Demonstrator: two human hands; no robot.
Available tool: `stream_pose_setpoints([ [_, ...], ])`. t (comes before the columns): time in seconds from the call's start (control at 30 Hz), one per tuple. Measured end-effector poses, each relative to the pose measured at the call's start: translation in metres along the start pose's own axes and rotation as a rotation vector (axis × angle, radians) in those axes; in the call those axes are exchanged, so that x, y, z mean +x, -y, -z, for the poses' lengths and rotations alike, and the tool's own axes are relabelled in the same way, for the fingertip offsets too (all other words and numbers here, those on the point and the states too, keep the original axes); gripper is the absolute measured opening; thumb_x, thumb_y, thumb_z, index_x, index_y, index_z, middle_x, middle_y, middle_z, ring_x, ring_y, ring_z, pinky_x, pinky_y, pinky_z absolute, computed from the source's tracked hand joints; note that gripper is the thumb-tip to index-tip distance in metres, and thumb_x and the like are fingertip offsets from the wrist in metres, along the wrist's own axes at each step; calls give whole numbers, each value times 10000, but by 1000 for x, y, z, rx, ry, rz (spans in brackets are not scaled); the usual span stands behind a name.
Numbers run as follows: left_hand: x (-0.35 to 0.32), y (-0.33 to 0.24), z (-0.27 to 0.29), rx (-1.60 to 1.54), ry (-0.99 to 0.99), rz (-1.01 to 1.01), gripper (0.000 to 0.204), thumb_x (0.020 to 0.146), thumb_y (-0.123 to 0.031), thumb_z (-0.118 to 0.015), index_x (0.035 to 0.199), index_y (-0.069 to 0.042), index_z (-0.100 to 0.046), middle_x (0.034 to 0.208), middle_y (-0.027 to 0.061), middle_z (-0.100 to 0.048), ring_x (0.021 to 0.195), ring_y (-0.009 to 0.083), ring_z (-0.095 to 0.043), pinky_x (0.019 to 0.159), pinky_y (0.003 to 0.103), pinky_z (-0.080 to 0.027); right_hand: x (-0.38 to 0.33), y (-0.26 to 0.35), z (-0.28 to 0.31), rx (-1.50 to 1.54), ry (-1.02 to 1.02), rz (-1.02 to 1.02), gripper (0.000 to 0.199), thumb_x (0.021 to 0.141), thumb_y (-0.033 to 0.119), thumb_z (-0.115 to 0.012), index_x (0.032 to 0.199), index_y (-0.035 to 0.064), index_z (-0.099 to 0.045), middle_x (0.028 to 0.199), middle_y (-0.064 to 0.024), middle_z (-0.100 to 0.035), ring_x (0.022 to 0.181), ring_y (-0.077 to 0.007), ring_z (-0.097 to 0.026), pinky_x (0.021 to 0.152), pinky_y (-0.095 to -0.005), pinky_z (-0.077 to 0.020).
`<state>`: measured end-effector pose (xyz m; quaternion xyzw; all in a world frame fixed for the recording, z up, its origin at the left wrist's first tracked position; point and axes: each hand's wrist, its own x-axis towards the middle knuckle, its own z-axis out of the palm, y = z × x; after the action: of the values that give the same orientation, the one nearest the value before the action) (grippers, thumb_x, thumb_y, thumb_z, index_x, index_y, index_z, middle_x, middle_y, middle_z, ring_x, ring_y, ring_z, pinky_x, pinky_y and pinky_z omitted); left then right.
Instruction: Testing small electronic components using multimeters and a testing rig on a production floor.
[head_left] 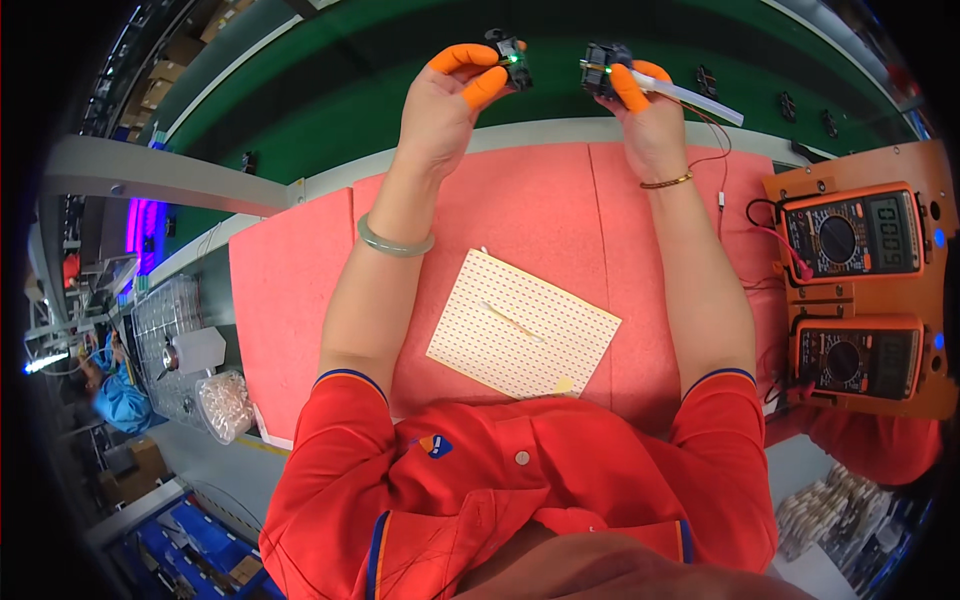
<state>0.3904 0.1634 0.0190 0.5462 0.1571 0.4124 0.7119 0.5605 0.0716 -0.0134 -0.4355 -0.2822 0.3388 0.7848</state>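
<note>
My left hand [438, 112], with orange finger cots on thumb and forefinger, pinches a small black electronic module [511, 66] with a green light glowing on it. Across a short gap, my right hand [652, 118] grips a similar black module [600, 72], also lit green. A whitish translucent stick [700, 101] slants out from the right hand, and a thin red wire [722, 135] runs down beside it. Both hands are raised over the green belt, beyond the pink mat. How the stick is held is hidden by the fingers.
A pink mat [300, 300] bears a pale dotted sheet [470, 340] with a cotton swab [512, 322] on it. Two orange multimeters [838, 238] stand on the right. More black modules [787, 106] lie on the green belt [350, 100]. A tub of swabs [226, 405] is at left.
</note>
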Motion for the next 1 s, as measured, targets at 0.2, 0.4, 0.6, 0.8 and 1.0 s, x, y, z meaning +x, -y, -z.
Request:
stream_pose_setpoints([
  [0.2, -11, -23, -16, -225, 184, 28, 184, 794, 49, -444, 965, -15, -420, 1052, 189, -499, 928, 252, -532, 799, 313, -467, -1, -10, 3, 51, 23, -79, 197, 780, 97, -563, 936, 42, -457, 889, -59, -526, 812, -170, -547, 689, -302, -474],
  [0.4, -9, -16, -14, -490, 188, 72, 287, 822, -77, -465, 1084, 13, -388, 1118, 200, -451, 957, 262, -514, 808, 308, -463, -2, -13, 0, 26, 20, -107, 169, 792, 110, -550, 922, 49, -461, 895, -60, -526, 812, -168, -546, 685, -299, -472],
  [0.6, 0, -1, -4, -646, 53, 194, 278, 829, -72, -446, 1077, 39, -388, 1098, 201, -458, 966, 266, -505, 828, 315, -448, 0, -16, 3, 37, 36, -102, 186, 794, 109, -545, 951, 45, -469, 901, -58, -526, 815, -167, -542, 685, -297, -472],
  [0.8, 31, 38, 10, 433, -108, 267, 415, 720, -105, -610, 1061, 51, -433, 1002, 152, -525, 866, 224, -544, 806, 296, -437, 2, -17, 2, 112, -14, -120, 208, 808, 97, -510, 1003, 38, -469, 945, -69, -515, 854, -173, -522, 710, -306, -464],
  [1.0, 43, 38, 18, 1594, -28, -20, 408, 656, -304, -664, 970, -66, -558, 974, 153, -538, 904, 252, -525, 784, 317, -423, 0, -20, 5, 149, -13, -131, 214, 806, 87, -511, 1009, 37, -463, 949, -69, -508, 841, -168, -519, 689, -296, -469],
])
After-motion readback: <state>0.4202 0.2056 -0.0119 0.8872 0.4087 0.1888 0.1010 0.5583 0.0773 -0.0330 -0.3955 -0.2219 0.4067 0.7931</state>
